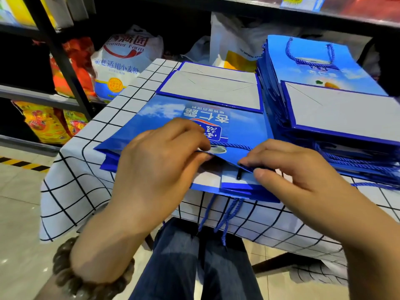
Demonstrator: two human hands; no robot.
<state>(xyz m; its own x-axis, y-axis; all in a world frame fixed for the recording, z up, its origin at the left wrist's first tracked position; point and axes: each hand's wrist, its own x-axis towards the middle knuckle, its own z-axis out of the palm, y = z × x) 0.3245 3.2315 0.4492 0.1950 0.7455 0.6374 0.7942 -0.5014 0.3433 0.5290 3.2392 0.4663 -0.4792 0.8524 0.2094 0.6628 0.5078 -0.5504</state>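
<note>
Our left hand (160,161) and right hand (296,169), fingers curled, each pinch the mouth edge of the blue paper bag (173,113); it lies flat on the worktop (86,169) beneath them; stacked bags (335,109) sit to their right.

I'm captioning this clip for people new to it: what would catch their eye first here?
First, the flat blue paper gift bag with rope handles lying centre on the black-gridded white tablecloth, its near edge pinched by the left hand and right hand. Next, the tall stack of matching blue paper bags at the right.
</note>
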